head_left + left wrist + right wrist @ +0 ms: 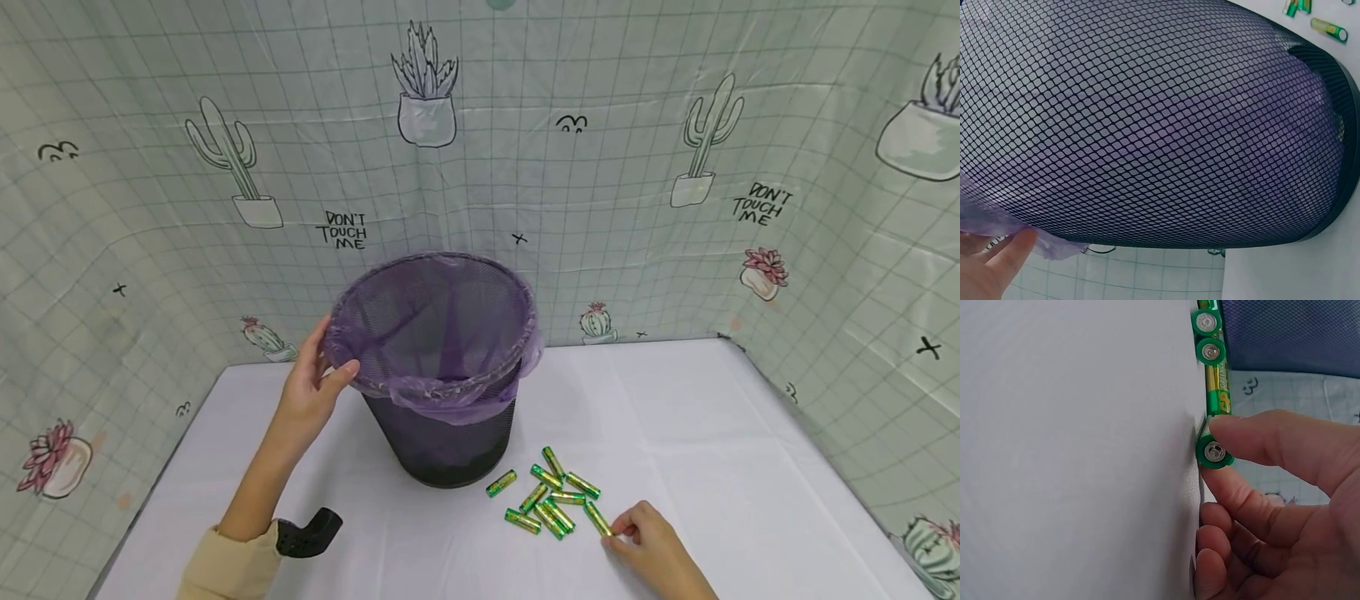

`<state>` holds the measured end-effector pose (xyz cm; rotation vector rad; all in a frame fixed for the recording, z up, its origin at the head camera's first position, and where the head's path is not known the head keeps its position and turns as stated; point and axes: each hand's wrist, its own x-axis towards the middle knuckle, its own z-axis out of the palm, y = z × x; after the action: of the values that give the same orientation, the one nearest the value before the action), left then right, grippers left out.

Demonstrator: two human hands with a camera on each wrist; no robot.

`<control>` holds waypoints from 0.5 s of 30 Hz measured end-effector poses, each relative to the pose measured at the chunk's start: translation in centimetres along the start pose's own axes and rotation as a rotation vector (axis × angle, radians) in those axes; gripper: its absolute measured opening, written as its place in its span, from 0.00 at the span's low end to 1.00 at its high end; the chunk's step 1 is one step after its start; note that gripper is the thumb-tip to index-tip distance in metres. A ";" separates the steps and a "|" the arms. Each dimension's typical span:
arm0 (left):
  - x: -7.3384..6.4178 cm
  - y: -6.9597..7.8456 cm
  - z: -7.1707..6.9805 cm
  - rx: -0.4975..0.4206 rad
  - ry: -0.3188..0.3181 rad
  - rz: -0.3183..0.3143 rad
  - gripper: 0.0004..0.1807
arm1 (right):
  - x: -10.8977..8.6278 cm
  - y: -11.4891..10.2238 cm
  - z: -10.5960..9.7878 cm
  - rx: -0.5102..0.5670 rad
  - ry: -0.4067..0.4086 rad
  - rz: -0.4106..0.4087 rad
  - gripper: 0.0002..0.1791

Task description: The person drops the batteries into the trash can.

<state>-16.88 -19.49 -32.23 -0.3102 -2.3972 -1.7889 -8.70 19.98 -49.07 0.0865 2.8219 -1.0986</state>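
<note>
A black mesh trash can (442,462) stands on the table, lined with a purple plastic bag (450,406) folded over its rim. My left hand (309,398) grips the rim at its left side, thumb over the edge and fingers outside. In the left wrist view, those fingertips (1019,244) press against the bag below the mesh wall. Right of the can lies a loose group of green and gold batteries (551,496). With thumb and index finger, my right hand (654,552) pinches the end of the nearest battery (1215,451), which lies on the table.
The white-covered table (645,417) runs back to a grid-patterned curtain (480,183) with cactus drawings, which also rises on both sides. One battery (501,483) lies apart, close to the can's base. A black device (309,533) sits at my left wrist.
</note>
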 end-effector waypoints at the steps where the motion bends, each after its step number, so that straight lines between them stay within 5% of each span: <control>1: 0.0 0.0 0.0 0.003 -0.002 -0.001 0.39 | 0.0 0.0 0.0 -0.004 -0.001 -0.004 0.09; 15: 0.1 0.5 0.4 0.138 -0.050 -0.001 0.39 | 0.0 0.6 -0.6 0.101 -0.038 -0.052 0.06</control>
<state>-16.84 -18.92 -31.91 -0.3413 -2.5400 -1.6236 -8.69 20.84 -48.98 0.0016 2.7496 -1.2397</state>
